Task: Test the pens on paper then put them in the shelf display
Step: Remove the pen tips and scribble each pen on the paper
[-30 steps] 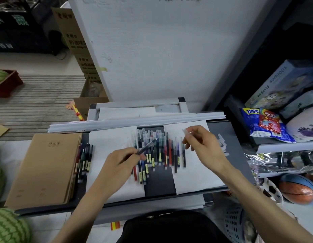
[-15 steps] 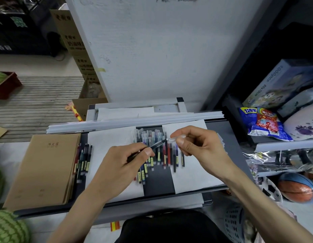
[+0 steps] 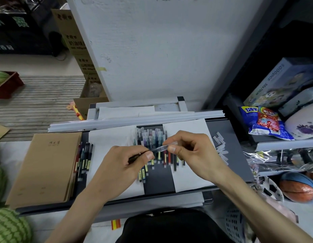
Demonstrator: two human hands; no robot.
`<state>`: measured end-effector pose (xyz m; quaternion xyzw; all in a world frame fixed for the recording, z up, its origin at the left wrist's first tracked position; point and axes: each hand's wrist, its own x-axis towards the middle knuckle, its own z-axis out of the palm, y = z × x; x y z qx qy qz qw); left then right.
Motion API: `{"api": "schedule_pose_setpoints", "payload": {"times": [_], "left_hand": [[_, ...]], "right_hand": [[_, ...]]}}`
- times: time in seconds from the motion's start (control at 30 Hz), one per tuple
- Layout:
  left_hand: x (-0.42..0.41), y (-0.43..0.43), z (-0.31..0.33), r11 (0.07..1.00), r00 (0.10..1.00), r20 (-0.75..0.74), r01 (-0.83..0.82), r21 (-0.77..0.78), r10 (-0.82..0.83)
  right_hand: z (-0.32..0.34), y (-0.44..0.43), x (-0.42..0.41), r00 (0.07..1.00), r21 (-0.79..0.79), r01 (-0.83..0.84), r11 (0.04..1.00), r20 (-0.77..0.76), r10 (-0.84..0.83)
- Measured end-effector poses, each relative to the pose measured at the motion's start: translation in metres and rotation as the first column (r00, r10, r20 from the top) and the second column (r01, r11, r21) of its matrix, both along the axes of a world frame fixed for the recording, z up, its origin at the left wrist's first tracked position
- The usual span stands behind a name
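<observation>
Left hand [image 3: 124, 167] grips a dark pen [image 3: 143, 153], right hand [image 3: 192, 155] pinches its clear cap [image 3: 161, 148]; shelf box [image 3: 282, 81] reads "50x70cm".

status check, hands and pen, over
Left hand grips dark pen. Right hand pinches clear cap at its tip. Loose pens lie below, nothing in the way.

Dark shelf tray [image 3: 240, 155] as we see it. One white paper sheet [image 3: 110, 142] lies beneath our left hand [image 3: 124, 165], and a second sheet [image 3: 187, 127] beneath our right hand [image 3: 192, 153]. A row of pens [image 3: 152, 137] spans the gap between the sheets, under both hands. Left of our left hand, a smaller group of pens [image 3: 84, 160] lies just beside a stack of brown notebooks [image 3: 45, 167]. Long white strips [image 3: 134, 121] run beyond both hands, and short clear pieces [image 3: 221, 149] lie right of our right hand.
</observation>
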<state>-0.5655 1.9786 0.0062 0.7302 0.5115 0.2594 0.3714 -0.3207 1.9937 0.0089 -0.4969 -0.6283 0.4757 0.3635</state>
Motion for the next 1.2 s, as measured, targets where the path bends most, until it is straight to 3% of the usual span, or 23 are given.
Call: {"api": "schedule_pose_setpoints", "payload": {"times": [0.37, 0.6, 0.73, 0.93, 1.07, 1.13, 1.2], "left_hand": [[0.025, 0.000, -0.024, 0.998, 1.000, 0.024, -0.022, 0.060, 0.021], [0.031, -0.010, -0.045, 0.980, 0.992, -0.114, -0.033, 0.198, 0.057], [0.043, -0.010, -0.050, 0.987, 0.993, 0.016, -0.121, 0.108, 0.120], [0.046, -0.005, -0.071, 0.990, 0.992, 0.016, -0.126, -0.062, 0.127], [0.011, -0.002, -0.099, 0.967, 0.974, -0.207, -0.137, -0.217, 0.091], [-0.015, 0.002, -0.114, 0.947, 0.934, -0.311, -0.246, -0.206, 0.175], [-0.043, 0.008, -0.127, 0.913, 0.863, -0.408, -0.382, -0.143, 0.297]], "right_hand": [[-0.033, -0.004, 0.000, 0.969, -0.122, 0.129, 0.984, -0.197, -0.151], [-0.051, -0.009, 0.000, 0.951, -0.194, 0.150, 0.970, -0.241, -0.195], [-0.055, -0.014, -0.012, 0.898, -0.301, 0.127, 0.945, -0.370, -0.238], [-0.078, -0.012, -0.027, 0.922, -0.376, 0.196, 0.906, -0.243, -0.300], [-0.102, 0.000, -0.006, 0.914, -0.438, 0.275, 0.856, -0.156, -0.373], [-0.114, 0.009, 0.013, 0.910, -0.453, 0.323, 0.831, -0.092, -0.404], [-0.125, 0.017, 0.034, 0.921, -0.418, 0.375, 0.827, 0.065, -0.384]]}}
